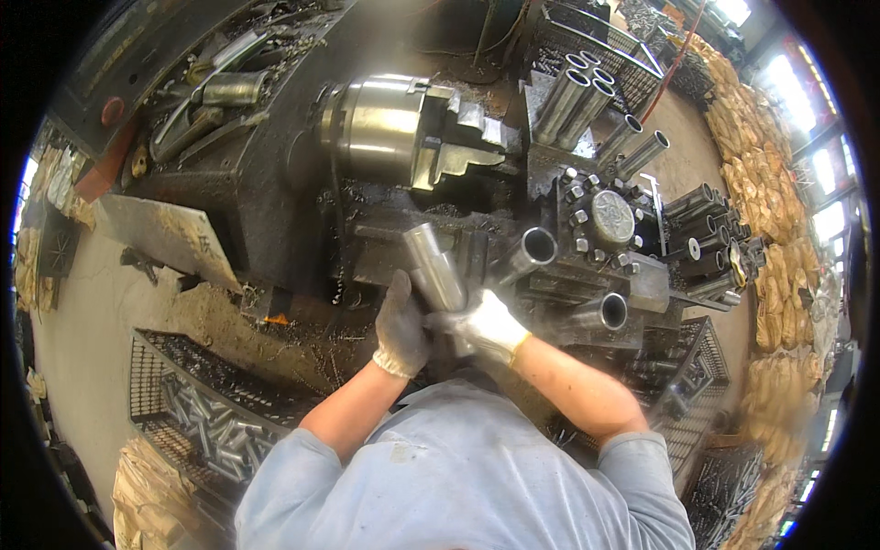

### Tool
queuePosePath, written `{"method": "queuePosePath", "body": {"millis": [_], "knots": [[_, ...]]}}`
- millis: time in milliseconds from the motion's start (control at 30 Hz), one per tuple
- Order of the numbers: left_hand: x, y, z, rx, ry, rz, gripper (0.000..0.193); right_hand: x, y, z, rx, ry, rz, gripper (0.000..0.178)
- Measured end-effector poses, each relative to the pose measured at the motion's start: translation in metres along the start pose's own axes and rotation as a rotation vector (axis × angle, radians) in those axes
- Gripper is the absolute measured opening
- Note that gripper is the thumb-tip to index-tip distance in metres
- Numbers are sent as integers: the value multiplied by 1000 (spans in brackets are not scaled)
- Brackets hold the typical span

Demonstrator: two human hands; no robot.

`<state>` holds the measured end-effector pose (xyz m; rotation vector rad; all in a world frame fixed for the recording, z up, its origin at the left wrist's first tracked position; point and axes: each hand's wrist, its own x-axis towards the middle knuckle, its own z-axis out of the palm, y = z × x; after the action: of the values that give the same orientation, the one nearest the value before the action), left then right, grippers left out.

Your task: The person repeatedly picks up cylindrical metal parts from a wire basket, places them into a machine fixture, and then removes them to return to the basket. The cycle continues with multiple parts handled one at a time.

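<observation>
the gloved right hand [490, 328] seems clamped on shiny metal tubing [435, 270], which tilts between the person and the lathe chuck [380, 119]. the gloved left hand [401, 325] is at the tubing's left side; blur hides whether it grips. another tube [515, 260] lies just right.
</observation>
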<state>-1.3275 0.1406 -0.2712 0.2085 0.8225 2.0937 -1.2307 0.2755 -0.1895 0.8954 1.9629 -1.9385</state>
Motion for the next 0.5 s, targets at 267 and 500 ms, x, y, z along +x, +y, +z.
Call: {"method": "queuePosePath", "body": {"millis": [267,500], "knots": [[148,-8,2,854,-561,-182,60,-55,-94,-101,-528,177,-619,84],[129,-26,-26,1565,-159,637,26,33,-147,-259,-1840,548,-481,68]]}}
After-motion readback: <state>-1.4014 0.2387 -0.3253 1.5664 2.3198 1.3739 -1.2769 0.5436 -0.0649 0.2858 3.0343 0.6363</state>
